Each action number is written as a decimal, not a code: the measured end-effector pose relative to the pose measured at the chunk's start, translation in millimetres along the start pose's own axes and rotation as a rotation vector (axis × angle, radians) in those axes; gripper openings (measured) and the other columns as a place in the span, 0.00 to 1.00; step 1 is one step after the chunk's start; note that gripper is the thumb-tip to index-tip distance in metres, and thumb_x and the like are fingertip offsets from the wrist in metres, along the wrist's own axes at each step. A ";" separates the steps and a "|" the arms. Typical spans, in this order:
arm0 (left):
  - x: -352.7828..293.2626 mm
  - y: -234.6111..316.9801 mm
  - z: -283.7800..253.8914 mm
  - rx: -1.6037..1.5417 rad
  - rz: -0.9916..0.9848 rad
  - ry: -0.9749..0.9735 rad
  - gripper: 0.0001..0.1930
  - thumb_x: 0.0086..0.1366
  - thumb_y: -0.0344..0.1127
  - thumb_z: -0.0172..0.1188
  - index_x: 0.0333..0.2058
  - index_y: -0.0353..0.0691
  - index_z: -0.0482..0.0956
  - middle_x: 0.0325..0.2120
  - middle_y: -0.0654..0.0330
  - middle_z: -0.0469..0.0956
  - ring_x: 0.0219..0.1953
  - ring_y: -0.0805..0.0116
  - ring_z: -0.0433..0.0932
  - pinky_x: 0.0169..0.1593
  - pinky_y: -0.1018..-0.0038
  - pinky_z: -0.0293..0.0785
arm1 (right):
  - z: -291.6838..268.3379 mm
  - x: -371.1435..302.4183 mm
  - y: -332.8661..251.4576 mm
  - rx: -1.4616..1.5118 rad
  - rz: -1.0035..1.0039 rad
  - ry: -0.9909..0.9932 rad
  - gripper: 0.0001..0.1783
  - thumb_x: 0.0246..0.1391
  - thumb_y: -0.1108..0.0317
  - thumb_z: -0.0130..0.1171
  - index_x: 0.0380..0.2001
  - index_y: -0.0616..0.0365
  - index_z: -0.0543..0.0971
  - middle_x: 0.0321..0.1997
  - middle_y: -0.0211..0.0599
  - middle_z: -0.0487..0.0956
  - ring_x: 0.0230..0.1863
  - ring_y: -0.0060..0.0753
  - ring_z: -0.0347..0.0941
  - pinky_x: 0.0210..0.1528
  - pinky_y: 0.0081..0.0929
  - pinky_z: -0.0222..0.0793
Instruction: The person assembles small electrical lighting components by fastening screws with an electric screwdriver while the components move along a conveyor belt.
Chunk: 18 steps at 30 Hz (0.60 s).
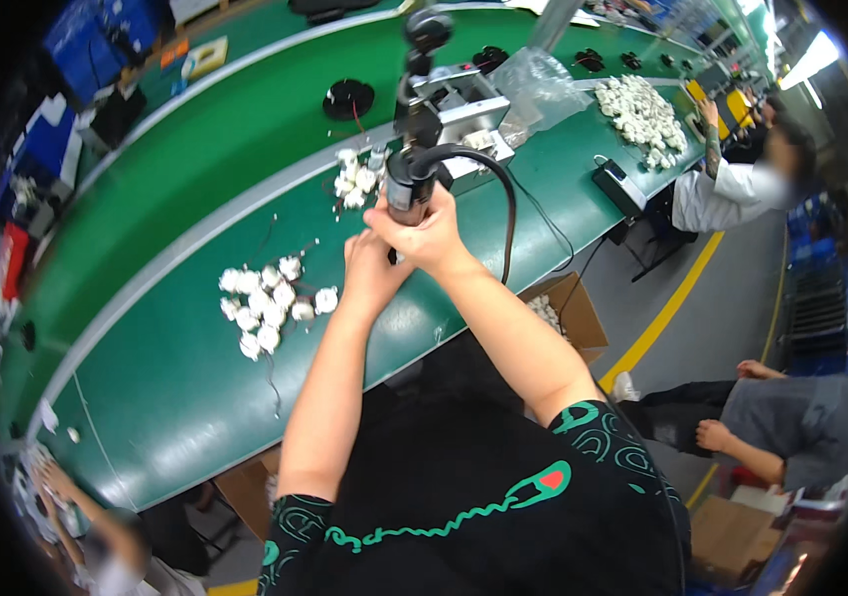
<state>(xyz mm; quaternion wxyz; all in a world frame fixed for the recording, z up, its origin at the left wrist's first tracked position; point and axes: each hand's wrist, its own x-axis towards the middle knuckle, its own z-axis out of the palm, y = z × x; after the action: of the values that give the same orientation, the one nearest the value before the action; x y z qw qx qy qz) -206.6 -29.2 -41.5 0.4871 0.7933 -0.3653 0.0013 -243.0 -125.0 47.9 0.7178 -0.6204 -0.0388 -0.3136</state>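
My right hand (pixel 426 233) wraps around the dark barrel of an upright electric screwdriver (pixel 408 187), whose thick black cord loops out to the right. Just below and to the left, my left hand (pixel 372 276) is closed near the tool's lower end. Whatever its fingers hold is hidden behind the hands. Small round white parts with thin wires lie in a loose pile (pixel 267 306) to the left. A smaller cluster of white parts (pixel 354 181) sits just beyond my hands. Behind the screwdriver stands a metal fixture (pixel 475 117).
A green conveyor belt (pixel 195 164) curves along the bench's far side, carrying black round parts (pixel 349 98). To the right are a plastic bag (pixel 541 84), a large white-parts heap (pixel 640 114) and a black box (pixel 620 187). A cardboard box (pixel 583 313) stands below the edge. Other people sit nearby.
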 end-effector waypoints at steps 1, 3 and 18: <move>-1.7 4.7 -1.4 -0.015 -0.016 -0.015 0.16 0.49 0.41 0.72 0.36 0.41 0.82 0.31 0.60 0.81 0.39 0.57 0.78 0.47 0.61 0.64 | -5.1 2.9 1.6 0.012 0.013 -0.034 0.18 0.45 0.82 0.70 0.38 0.57 0.76 0.29 0.24 0.78 0.30 0.16 0.74 0.33 0.21 0.71; -3.7 13.2 -8.0 0.022 -0.048 -0.099 0.15 0.50 0.41 0.72 0.34 0.41 0.82 0.29 0.61 0.80 0.38 0.59 0.77 0.47 0.62 0.64 | -15.5 7.1 -5.7 0.046 0.114 -0.004 0.19 0.46 0.83 0.68 0.41 0.58 0.75 0.29 0.25 0.78 0.26 0.16 0.73 0.28 0.20 0.69; -6.2 19.6 -24.4 0.053 0.091 -0.239 0.05 0.56 0.31 0.65 0.33 0.43 0.86 0.29 0.64 0.79 0.41 0.66 0.76 0.55 0.65 0.59 | -90.4 -11.3 9.1 -0.042 0.023 0.226 0.20 0.46 0.78 0.72 0.43 0.59 0.78 0.34 0.20 0.78 0.34 0.11 0.72 0.37 0.16 0.70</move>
<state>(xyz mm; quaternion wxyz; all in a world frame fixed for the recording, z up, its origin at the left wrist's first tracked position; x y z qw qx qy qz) -213.9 -11.8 -15.8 0.4183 0.7830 -0.4562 -0.0616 -277.6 -202.8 14.4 0.7082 -0.5963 0.0559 -0.3738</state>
